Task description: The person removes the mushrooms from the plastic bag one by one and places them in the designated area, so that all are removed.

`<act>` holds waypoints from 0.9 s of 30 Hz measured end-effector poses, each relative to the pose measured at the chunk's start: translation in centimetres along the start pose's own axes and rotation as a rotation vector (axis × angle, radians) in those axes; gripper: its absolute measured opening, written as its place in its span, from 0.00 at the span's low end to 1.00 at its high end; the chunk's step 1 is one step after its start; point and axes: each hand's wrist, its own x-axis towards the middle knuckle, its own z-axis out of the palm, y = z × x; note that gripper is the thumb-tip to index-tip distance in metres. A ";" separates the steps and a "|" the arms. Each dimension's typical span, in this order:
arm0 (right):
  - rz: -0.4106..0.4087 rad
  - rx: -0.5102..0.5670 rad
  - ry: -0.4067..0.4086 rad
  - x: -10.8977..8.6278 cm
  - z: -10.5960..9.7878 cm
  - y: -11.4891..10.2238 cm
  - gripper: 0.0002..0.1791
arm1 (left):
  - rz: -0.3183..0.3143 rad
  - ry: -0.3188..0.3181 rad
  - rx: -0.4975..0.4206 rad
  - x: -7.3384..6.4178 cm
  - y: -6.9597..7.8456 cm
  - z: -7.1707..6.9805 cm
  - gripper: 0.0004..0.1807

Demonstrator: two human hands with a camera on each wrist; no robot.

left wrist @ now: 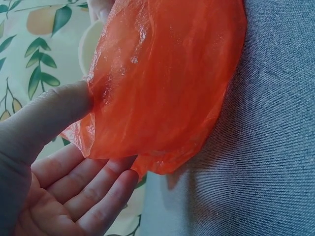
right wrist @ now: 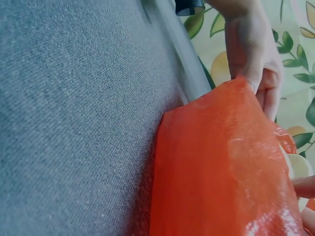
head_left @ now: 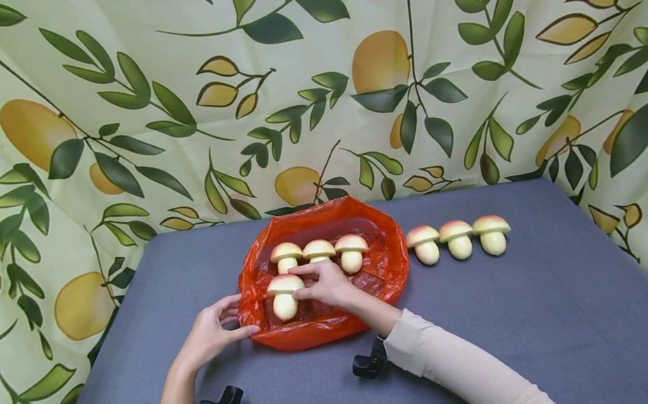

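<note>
Four red-topped cream mushrooms (head_left: 353, 258) are inside the red plastic bag (head_left: 319, 333); three matching mushrooms (head_left: 459, 243) remain outside on the blue-grey worktop (head_left: 574, 332). The right hand (head_left: 327, 286) pinches the front mushroom (head_left: 285, 305); the left hand (head_left: 212, 331) seemingly grips the bag.

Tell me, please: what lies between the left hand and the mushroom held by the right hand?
In the head view, the red bag's left side lies between them.

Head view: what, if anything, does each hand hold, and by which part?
The right hand appears to pinch the front mushroom by its cap's right edge; the left hand holds the red bag by its left side.
</note>
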 end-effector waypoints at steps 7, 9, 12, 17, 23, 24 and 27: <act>-0.014 0.059 -0.019 -0.7 -0.8 -0.1 0.25 | -0.009 0.013 0.010 0.1 -0.1 0.0 0.34; -0.009 0.077 -0.027 -0.8 -1.0 0.0 0.25 | -0.011 0.011 0.011 0.1 -0.1 0.0 0.35; -0.014 0.083 -0.034 -1.3 -1.3 0.1 0.25 | -0.018 0.012 0.002 0.1 -0.1 0.0 0.35; -0.010 0.130 -0.039 -2.1 -1.9 0.2 0.25 | -0.017 0.001 -0.008 0.1 0.0 -0.1 0.35; -0.011 0.180 -0.054 -2.7 -2.7 0.1 0.26 | -0.008 0.005 0.000 0.0 -0.2 -0.1 0.34; -0.007 0.181 -0.052 -2.8 -2.8 0.1 0.26 | -0.010 0.005 0.001 0.1 -0.2 -0.1 0.34; -0.008 0.186 -0.044 -3.0 -3.4 0.0 0.27 | -0.013 -0.003 -0.009 0.1 -0.1 -0.1 0.34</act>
